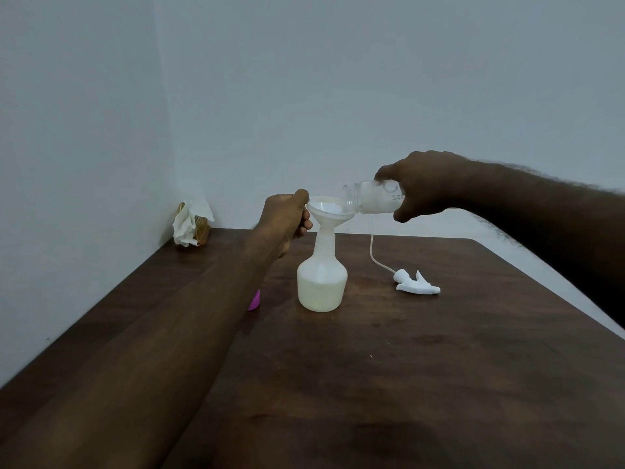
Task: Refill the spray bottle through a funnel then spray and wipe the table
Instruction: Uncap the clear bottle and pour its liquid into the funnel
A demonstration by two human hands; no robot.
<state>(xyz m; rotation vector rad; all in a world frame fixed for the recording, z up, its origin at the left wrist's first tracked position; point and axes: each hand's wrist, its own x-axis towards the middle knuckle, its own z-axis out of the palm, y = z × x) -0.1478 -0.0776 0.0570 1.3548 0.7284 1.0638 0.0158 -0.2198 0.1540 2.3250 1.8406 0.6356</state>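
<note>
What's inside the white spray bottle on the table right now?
Pale milky liquid fills the lower body of the translucent white plastic spray bottle. A white plastic funnel, gripped by the left hand, sits in its neck; the spout inside is hidden.

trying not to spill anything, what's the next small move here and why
Probably tilt the clear bottle in the right hand slightly further, mouth over the funnel: white liquid seems left in it, the spray bottle is under half full, and the left hand holds the funnel's rim steady.
</note>
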